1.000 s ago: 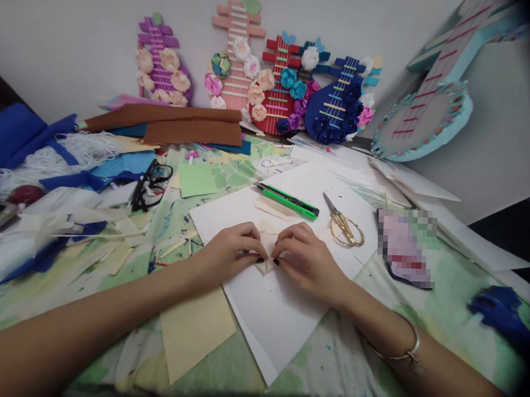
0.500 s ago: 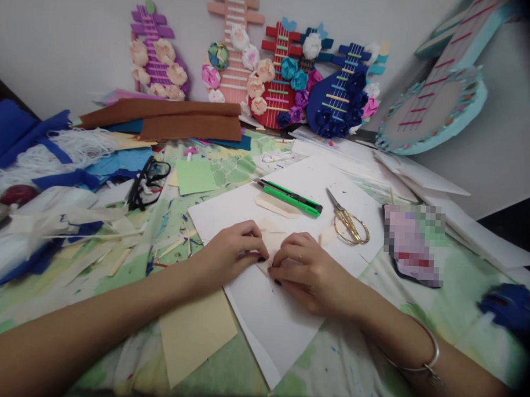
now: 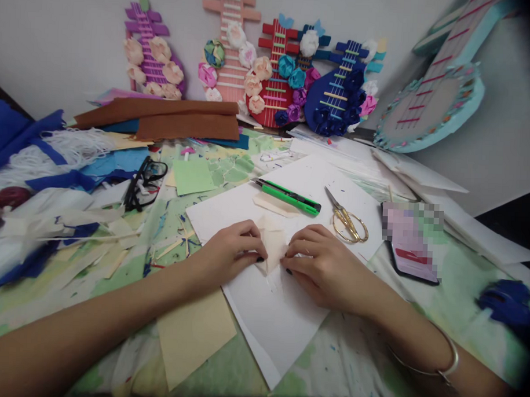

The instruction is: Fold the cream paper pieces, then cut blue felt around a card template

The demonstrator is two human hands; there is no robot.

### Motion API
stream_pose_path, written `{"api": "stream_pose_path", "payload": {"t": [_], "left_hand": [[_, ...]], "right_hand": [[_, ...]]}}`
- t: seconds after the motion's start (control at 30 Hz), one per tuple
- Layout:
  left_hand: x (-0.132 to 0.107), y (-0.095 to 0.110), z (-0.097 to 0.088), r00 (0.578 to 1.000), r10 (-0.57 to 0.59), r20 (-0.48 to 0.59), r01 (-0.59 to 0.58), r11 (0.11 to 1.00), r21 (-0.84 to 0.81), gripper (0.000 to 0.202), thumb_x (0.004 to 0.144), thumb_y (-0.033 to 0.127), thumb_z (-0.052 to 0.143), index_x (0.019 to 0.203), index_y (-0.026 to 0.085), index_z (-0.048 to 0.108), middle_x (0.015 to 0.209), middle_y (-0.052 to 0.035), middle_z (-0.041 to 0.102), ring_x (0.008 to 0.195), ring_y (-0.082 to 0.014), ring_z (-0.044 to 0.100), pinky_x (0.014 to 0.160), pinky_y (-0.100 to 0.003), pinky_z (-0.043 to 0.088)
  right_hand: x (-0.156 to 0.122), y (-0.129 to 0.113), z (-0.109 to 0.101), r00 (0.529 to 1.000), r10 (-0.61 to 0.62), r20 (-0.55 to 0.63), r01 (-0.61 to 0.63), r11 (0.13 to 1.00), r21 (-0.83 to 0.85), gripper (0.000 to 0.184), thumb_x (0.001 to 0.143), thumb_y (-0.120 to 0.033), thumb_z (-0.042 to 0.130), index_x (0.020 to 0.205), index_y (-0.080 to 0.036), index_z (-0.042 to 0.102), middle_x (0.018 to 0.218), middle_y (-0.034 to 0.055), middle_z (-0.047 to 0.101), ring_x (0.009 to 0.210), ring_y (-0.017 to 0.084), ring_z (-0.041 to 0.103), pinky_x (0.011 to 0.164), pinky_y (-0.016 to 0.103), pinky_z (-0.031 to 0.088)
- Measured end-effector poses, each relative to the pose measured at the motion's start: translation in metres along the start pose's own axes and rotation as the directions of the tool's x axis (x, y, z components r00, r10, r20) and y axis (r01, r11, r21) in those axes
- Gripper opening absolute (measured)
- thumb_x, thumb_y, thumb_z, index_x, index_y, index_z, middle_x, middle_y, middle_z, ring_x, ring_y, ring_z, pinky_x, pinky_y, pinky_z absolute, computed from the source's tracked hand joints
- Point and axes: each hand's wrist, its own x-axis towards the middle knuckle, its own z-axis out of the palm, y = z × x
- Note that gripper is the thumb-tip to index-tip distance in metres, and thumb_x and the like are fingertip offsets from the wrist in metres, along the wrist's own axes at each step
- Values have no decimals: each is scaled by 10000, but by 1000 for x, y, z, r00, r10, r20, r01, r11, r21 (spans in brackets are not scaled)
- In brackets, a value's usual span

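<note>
A small cream paper piece lies on a large white sheet in the middle of the table. My left hand presses down on the piece's left edge with curled fingers. My right hand pinches its right edge, fingers closed on the paper. Both hands rest on the white sheet, with the piece showing between them. A bracelet hangs on my right wrist.
A green utility knife and gold scissors lie beyond the hands. A phone sits at right, black glasses at left. A cream sheet lies near the front edge. Paper instruments with flowers lean on the wall.
My right hand has slid to the right, away from my left hand, so more of the cream piece shows between them. My left hand has stayed in place.
</note>
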Motion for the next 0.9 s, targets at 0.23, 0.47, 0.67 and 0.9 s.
{"api": "stream_pose_path", "payload": {"t": [0.23, 0.47, 0.67, 0.9], "left_hand": [[-1, 0, -1, 999, 26, 25, -26, 999, 18, 196, 853, 102, 497, 833, 198, 666, 909, -32, 553, 838, -133, 552, 757, -249, 452], [-2, 3, 1, 999, 42, 15, -42, 999, 10, 185, 857, 98, 486, 862, 193, 644, 899, -30, 533, 846, -138, 531, 752, -253, 433], [-7, 9, 0, 997, 65, 51, -69, 995, 78, 173, 854, 98, 469, 882, 174, 622, 957, -47, 528, 776, -124, 523, 725, -259, 436], [-9, 2, -2, 954, 256, 157, -287, 933, 219, 209, 907, 120, 414, 1001, 168, 594, 1229, -83, 591, 1016, -197, 528, 913, -352, 421]], "right_hand": [[-1, 3, -6, 998, 53, -33, -57, 989, -135, 223, 818, -88, 502, 761, -179, 697, 739, 94, 648, 873, 254, 525, 778, 429, 355], [0, -9, 6, 994, 35, -105, -37, 999, -18, 244, 883, -98, 442, 911, -142, 679, 875, 97, 668, 841, 205, 565, 720, 352, 447], [-3, -22, 15, 996, 74, -55, -77, 995, -65, 242, 841, -35, 451, 934, -106, 664, 944, 125, 649, 897, 231, 546, 752, 368, 479], [-4, -29, 16, 989, 120, -91, -126, 990, -61, 199, 842, -48, 477, 873, -97, 668, 854, 124, 611, 844, 228, 510, 711, 352, 469]]}}
